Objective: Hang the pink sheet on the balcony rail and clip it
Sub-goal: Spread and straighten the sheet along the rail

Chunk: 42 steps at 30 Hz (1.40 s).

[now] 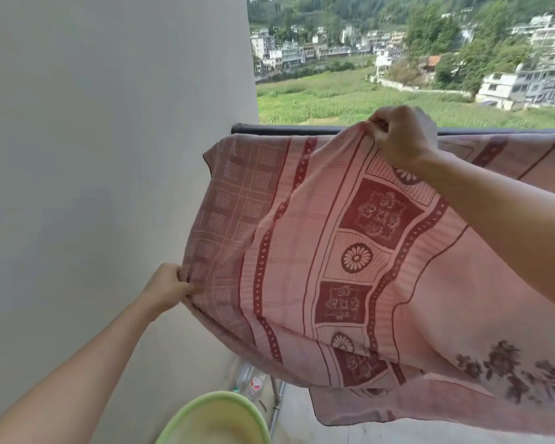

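The pink sheet [302, 245], patterned with dark red bands and flowers, is draped over the dark balcony rail [285, 129] and hangs toward me. My right hand [401, 136] pinches a raised fold of the sheet just in front of the rail. My left hand [169, 285] grips the sheet's left edge lower down, near the wall. Between the two hands the cloth is stretched taut. No clip is in view.
A plain white wall [109, 155] stands close on the left. A green basin [218, 418] sits on the floor below, with plastic bottles [250, 379] by the rail's foot. Beyond the rail lie fields and houses.
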Motion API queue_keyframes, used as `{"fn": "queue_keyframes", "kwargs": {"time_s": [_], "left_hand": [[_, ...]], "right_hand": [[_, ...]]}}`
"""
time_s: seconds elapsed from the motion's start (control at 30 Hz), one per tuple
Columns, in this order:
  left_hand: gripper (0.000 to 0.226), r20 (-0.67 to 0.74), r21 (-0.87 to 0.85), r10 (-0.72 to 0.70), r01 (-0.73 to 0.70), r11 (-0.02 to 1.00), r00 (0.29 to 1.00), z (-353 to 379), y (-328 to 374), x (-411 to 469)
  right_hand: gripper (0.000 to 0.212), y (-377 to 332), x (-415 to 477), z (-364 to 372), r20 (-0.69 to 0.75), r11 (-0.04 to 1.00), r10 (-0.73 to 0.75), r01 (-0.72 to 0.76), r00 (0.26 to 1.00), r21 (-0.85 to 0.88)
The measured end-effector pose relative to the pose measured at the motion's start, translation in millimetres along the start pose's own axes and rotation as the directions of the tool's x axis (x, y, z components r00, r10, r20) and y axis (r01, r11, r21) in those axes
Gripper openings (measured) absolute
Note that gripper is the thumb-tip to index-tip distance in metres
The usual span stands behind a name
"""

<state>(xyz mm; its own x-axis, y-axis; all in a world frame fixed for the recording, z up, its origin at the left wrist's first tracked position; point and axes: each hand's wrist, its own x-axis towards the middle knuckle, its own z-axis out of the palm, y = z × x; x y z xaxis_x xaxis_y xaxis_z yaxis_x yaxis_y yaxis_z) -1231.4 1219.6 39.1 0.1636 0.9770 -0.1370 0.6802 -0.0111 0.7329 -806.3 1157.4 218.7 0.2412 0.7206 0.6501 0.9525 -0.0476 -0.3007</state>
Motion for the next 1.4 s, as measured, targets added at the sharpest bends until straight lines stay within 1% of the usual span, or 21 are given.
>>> {"fn": "queue_keyframes", "kwargs": {"time_s": [0.03, 0.07, 0.1, 0.13, 0.17, 0.2, 0.27, 0.37, 0.47, 0.53, 0.6, 0.7, 0.8, 0.87, 0.93, 1.0, 1.07, 1.13, 1.23, 1.3, 1.4], "left_hand": [[0.031, -0.186, 0.054, -0.021, 0.032, 0.998, 0.982, -12.6, -7.6, 3.8], [0.037, -0.350, 0.077, -0.047, 0.079, 0.994, 0.936, -26.0, -15.6, 7.5], [0.040, -0.467, 0.076, -0.067, 0.116, 0.990, 0.882, -38.2, -21.3, 9.5], [0.040, -0.532, 0.079, -0.088, 0.153, 0.985, 0.842, -47.8, -27.1, 12.3], [0.037, -0.544, 0.098, -0.102, 0.184, 0.978, 0.833, -54.1, -30.6, 13.6], [0.033, -0.502, 0.125, -0.114, 0.202, 0.971, 0.857, -56.3, -34.3, 14.2], [0.029, -0.338, 0.166, -0.160, 0.226, 0.960, 0.928, -50.4, -38.5, 11.2], [0.031, -0.150, 0.208, -0.185, 0.214, 0.954, 0.971, -28.9, -32.4, 1.7], [0.023, -0.017, 0.134, -0.122, 0.123, 0.983, 0.992, -3.7, -8.0, -5.8], [0.022, 0.019, 0.054, -0.070, 0.069, 0.996, 0.997, 6.2, 16.3, -5.2], [0.030, -0.008, -0.057, -0.011, 0.010, 0.998, 1.000, 8.9, 44.6, 2.4], [0.048, -0.175, -0.203, 0.075, -0.110, 0.973, 0.982, 5.6, 93.4, 22.9], [0.060, -0.317, -0.284, 0.130, -0.225, 0.932, 0.939, 2.3, 142.2, 42.6], [0.049, -0.331, -0.345, 0.140, -0.258, 0.903, 0.933, 6.5, 166.8, 53.3], [0.034, -0.336, -0.376, 0.156, -0.284, 0.882, 0.929, 17.2, 182.9, 61.6], [0.026, -0.393, -0.384, 0.143, -0.303, 0.872, 0.908, 26.8, 190.3, 67.4], [0.020, -0.485, -0.390, 0.105, -0.322, 0.863, 0.868, 20.6, 192.8, 74.0], [0.019, -0.587, -0.403, 0.059, -0.354, 0.844, 0.808, -4.1, 193.9, 84.0], [0.019, -0.671, -0.370, 0.017, -0.354, 0.859, 0.742, -52.5, 199.6, 103.4], [0.016, -0.649, -0.295, 0.019, -0.274, 0.915, 0.761, -67.3, 201.3, 116.4], [0.015, -0.526, -0.094, 0.065, -0.134, 0.987, 0.848, -56.0, 200.5, 122.0]], "right_hand": [[0.027, -2.2, -1.8, 1.2, 0.003, 1.000, -0.017, 0.017, 1.000, 0.003], [0.026, -3.9, -4.1, 2.6, 0.003, 0.999, -0.035, 0.035, 0.999, 0.004], [0.025, -4.7, -7.3, 3.2, -0.001, 0.999, -0.049, 0.049, 0.999, 0.003], [0.025, -4.9, -10.4, 3.8, -0.012, 0.998, -0.058, 0.058, 0.998, 0.004], [0.024, -4.4, -13.3, 4.4, -0.022, 0.998, -0.061, 0.061, 0.998, 0.009], [0.024, -3.3, -16.5, 3.7, -0.033, 0.998, -0.060, 0.061, 0.998, 0.013], [0.023, -1.7, -21.5, -0.4, -0.042, 0.999, -0.052, 0.052, 0.998, 0.006], [0.023, 0.6, -25.8, -13.3, -0.052, 0.999, -0.038, 0.037, 0.998, -0.021], [0.023, 9.8, -26.6, -33.5, -0.070, 1.000, 0.021, -0.022, 0.997, -0.015], [0.024, 16.8, -28.7, -46.7, -0.079, 0.998, 0.065, -0.066, 0.995, -0.016], [0.024, 20.6, -33.6, -56.6, -0.111, 0.997, 0.079, -0.080, 0.991, -0.001], [0.023, 24.1, -48.9, -62.2, -0.156, 0.997, 0.060, -0.053, 0.986, 0.047], [0.023, 32.8, -64.2, -60.5, -0.049, 1.000, -0.008, 0.008, 0.999, -0.016], [0.026, 39.2, -67.5, -61.2, 0.000, 0.998, -0.012, 0.012, 1.000, -0.063], [0.039, 41.4, -65.3, -62.3, 0.020, 0.993, 0.003, -0.001, 1.000, -0.114], [0.041, 42.6, -61.0, -60.4, 0.037, 0.986, 0.011, -0.004, 0.999, -0.164], [0.024, 45.7, -54.6, -56.6, 0.037, 0.988, 0.015, -0.009, 0.999, -0.157], [0.017, 44.4, -46.0, -55.4, 0.031, 0.989, 0.035, -0.030, 0.999, -0.147], [0.017, 24.4, -26.2, -48.1, -0.005, 0.994, 0.028, -0.028, 1.000, -0.104], [0.018, 6.0, -13.9, -36.2, -0.007, 0.996, 0.013, -0.013, 1.000, -0.092], [0.029, -1.8, -14.1, -20.4, 0.192, 0.994, 0.047, -0.026, 0.980, -0.110]]}}
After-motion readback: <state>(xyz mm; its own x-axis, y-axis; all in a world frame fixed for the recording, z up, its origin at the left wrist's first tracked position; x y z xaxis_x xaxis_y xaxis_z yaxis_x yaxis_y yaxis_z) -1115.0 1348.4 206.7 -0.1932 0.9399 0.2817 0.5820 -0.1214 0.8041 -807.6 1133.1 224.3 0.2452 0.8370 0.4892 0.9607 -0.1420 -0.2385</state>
